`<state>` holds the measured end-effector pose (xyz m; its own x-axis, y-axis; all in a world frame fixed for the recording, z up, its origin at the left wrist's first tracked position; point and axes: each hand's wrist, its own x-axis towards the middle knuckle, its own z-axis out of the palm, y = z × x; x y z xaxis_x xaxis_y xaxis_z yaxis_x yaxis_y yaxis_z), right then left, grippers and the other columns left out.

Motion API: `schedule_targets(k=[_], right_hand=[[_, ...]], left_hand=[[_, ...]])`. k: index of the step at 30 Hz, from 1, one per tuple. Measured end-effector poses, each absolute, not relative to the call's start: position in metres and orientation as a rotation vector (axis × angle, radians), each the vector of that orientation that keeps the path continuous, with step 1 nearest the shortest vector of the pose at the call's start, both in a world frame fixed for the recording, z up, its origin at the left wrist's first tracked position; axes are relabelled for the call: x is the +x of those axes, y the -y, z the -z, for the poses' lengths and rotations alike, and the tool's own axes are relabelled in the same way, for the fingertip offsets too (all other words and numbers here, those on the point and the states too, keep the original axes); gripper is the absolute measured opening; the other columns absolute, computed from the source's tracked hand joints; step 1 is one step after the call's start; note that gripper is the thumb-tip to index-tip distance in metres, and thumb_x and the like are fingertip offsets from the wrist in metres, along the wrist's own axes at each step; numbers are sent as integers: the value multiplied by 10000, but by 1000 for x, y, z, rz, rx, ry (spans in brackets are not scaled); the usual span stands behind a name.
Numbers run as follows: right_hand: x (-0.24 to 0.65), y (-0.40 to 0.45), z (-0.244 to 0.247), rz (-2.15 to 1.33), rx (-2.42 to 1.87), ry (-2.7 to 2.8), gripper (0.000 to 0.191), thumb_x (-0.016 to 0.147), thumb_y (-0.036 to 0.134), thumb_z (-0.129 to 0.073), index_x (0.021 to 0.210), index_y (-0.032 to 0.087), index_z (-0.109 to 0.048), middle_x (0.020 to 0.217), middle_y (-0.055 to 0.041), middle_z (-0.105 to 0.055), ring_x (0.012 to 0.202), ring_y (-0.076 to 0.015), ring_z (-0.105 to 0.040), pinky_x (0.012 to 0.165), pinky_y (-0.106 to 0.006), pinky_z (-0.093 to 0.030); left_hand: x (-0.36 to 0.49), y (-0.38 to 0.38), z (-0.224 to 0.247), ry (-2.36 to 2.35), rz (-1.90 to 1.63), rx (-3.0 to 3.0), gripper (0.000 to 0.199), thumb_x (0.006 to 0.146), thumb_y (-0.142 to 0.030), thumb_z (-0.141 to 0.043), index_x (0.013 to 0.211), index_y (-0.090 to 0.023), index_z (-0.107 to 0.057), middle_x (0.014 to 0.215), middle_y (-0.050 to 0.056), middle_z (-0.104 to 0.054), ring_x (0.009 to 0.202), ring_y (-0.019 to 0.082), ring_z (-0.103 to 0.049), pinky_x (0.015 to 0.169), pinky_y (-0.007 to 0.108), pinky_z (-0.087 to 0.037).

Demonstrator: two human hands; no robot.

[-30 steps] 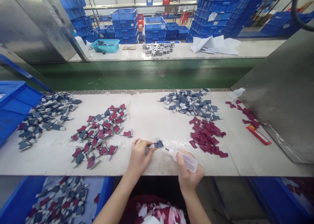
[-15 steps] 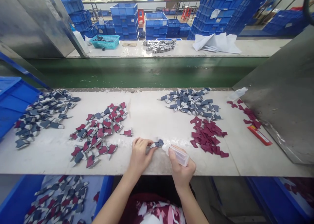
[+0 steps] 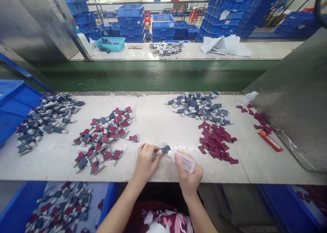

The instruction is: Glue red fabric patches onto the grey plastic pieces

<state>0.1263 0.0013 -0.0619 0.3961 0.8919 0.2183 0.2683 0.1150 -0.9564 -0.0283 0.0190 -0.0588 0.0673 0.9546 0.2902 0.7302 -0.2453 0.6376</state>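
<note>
My left hand (image 3: 146, 161) rests on the white worktable (image 3: 158, 168) and pinches a small grey-blue cut piece (image 3: 165, 149), which it partly covers. My right hand (image 3: 187, 171) grips a translucent plastic squeeze bottle (image 3: 184, 160), with the nozzle at that piece. A mixed maroon-and-grey pile (image 3: 102, 137) lies just left of my left hand. A maroon pile (image 3: 216, 142) lies to the right of the bottle, and a grey pile (image 3: 199, 108) lies behind it.
Another mixed pile (image 3: 46, 122) lies at the left, beside a blue crate (image 3: 15, 107). A blue crate of pieces (image 3: 61, 205) sits below the table edge. A steel panel (image 3: 293, 96) stands at the right. A green channel (image 3: 153, 76) separates this table from a farther bench.
My right hand has moved left, bringing the bottle's nozzle from beside the grey-blue piece to against it. My left hand has hardly moved.
</note>
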Motion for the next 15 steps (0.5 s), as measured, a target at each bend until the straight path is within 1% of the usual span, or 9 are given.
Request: schedule_targets(k=[6, 12, 15], right_hand=[[128, 0, 63, -682, -1420, 1075, 301, 794, 439, -739, 830, 142, -761, 765, -93, -761, 659, -230, -719, 599, -298, -582], [130, 1, 66, -747, -1437, 962, 325, 768, 450, -757, 789, 126, -750, 707, -84, -741, 606, -215, -692, 550, -290, -564], [130, 2, 64, -772, -1445, 906, 325, 765, 444, -763, 783, 120, -746, 721, -90, -742, 636, -224, -696, 579, -305, -569]], left_hand=[[-29, -19, 59, -1687, -962, 2024, 92, 856, -180, -695, 897, -201, -616, 836, 8, -725, 810, 211, -676, 966, 455, -412], [-29, -19, 60, -1680, -966, 2018, 82, 856, -166, -680, 897, -202, -619, 840, 11, -728, 813, 212, -675, 963, 453, -413], [-30, -19, 59, -1678, -964, 2010, 76, 856, -165, -674, 886, -204, -617, 840, 9, -730, 818, 211, -677, 971, 454, -410]])
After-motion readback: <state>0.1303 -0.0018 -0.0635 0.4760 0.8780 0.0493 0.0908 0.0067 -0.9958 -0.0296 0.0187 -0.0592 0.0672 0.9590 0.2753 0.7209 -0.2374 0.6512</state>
